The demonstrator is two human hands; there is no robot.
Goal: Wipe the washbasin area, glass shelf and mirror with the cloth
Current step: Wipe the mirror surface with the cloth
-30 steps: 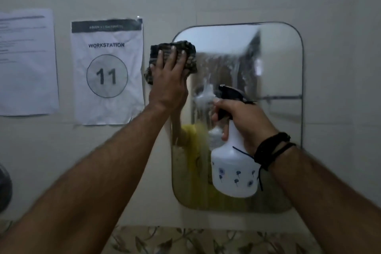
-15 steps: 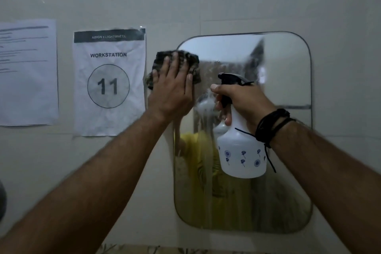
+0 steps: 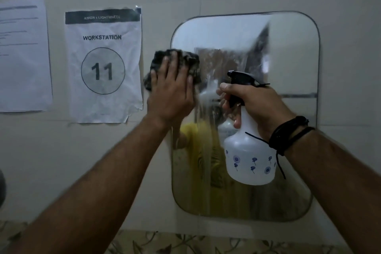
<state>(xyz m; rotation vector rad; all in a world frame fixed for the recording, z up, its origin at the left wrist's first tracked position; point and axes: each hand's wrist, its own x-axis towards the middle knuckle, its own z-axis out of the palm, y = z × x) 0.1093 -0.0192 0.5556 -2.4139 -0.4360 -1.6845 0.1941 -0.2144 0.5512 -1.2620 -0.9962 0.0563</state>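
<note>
A rounded wall mirror (image 3: 292, 51) hangs ahead, its glass misted and streaked. My left hand (image 3: 172, 90) lies flat on a dark mottled cloth (image 3: 160, 57), pressing it against the mirror's upper left edge. My right hand (image 3: 257, 105) grips the neck of a white spray bottle (image 3: 249, 161) with blue flower prints and a black trigger head, held in front of the mirror's middle. One finger rests on the trigger. The washbasin and glass shelf are out of view.
Two paper sheets are taped to the tiled wall left of the mirror: a "WORKSTATION 11" sign (image 3: 103, 64) and a text page (image 3: 22, 55). A leaf-patterned tile band (image 3: 185, 241) runs along the bottom. A dark round object (image 3: 1, 188) shows at the left edge.
The view first tilted up, then down again. My left hand with the cloth slid down along the mirror's left edge. The spray bottle rose toward the mirror's middle.
</note>
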